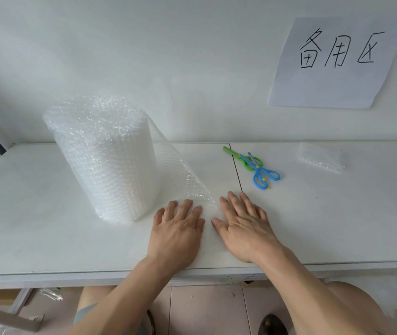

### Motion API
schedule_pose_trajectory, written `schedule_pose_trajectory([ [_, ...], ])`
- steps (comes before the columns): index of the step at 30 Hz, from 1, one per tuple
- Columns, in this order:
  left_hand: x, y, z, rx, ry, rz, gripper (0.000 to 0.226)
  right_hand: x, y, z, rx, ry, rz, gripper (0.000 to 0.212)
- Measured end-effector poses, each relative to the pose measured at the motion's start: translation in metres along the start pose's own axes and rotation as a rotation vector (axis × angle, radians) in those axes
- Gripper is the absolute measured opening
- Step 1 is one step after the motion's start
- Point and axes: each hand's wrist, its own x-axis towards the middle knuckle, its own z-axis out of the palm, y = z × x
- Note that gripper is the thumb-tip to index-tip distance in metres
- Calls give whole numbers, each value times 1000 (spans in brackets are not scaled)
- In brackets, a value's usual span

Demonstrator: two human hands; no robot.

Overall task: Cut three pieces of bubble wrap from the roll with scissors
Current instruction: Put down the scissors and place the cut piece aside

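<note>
A big roll of clear bubble wrap stands upright on the white table, left of centre. Its loose end trails down to the right onto the tabletop. My left hand lies flat, fingers spread, with the fingertips on the lower edge of that loose sheet. My right hand lies flat beside it on the table, holding nothing. Blue and green scissors rest shut on the table behind my right hand, apart from it. A small piece of bubble wrap lies at the back right.
A paper sheet with handwritten characters hangs on the white wall behind the table. A seam runs across the tabletop between two boards. The table's front edge is near my forearms; my knees and a tiled floor show below.
</note>
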Motion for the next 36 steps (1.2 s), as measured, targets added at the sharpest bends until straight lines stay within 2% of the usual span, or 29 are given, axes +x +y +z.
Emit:
schedule_pose_trajectory([
  [8, -2, 4, -2, -17, -35, -3, 66, -31, 9, 8, 41, 39, 199, 76],
  [11, -2, 5, -4, -24, -55, -14, 69, -35, 4, 10, 68, 131, 237, 79],
  [14, -3, 6, -3, -11, -65, -20, 67, -48, -1, 7, -11, 311, 278, 70],
  [17, -4, 7, -4, -37, -44, -29, 68, -57, -8, 2, -13, 302, 295, 60],
  [21, -5, 8, -5, -53, -25, -20, 68, -57, -16, -8, 177, 197, 365, 51],
  [24, -6, 10, -6, -81, 48, -4, 54, -52, -11, -16, 351, 124, 415, 44],
  [27, -4, 10, -8, -86, 93, 16, 43, -48, -3, -20, 619, 51, 389, 34],
  [31, 0, 18, -13, -117, 77, 82, 41, -53, 4, -30, 1097, 53, 390, 24],
  [33, 5, 23, -16, -144, 62, 112, 34, -52, 13, -31, 1140, 86, 398, 25],
  [36, 15, 33, -20, -47, 105, 216, 26, -51, 33, -32, 1114, 171, 421, 30],
])
